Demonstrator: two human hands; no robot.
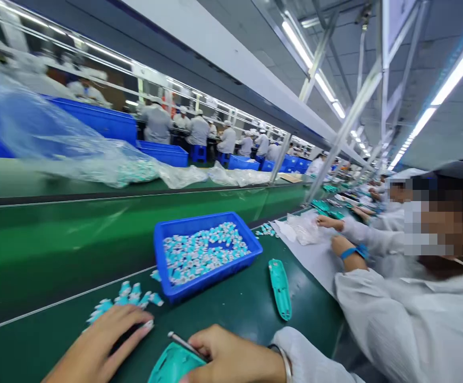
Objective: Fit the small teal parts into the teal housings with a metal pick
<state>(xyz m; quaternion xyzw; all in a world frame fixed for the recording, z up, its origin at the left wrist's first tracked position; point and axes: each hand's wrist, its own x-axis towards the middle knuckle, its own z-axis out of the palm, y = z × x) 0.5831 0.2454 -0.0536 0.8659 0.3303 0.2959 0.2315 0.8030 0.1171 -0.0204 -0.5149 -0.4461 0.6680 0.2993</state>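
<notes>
At the lower left, your left hand (103, 340) curls, thumb and forefinger pinching what looks like a small white piece (149, 324). At bottom centre, your right hand (235, 354) grips a teal shell (173, 364), curved and smooth like moulded plastic, together with a thin metallic rod (181, 340) slanting by its edge. You seem to be picking up a small part while holding the shell; the next move likely calls for a steady shell and a light, precise pinch. Just above your left fingers, stubby teal-and-white pieces (124, 290) lie loose; more fill a glossy blue bin (211, 279) at centre. Right of it, a long, hollow second shell (280, 290) rests on the dark-green bench (231, 308).
</notes>
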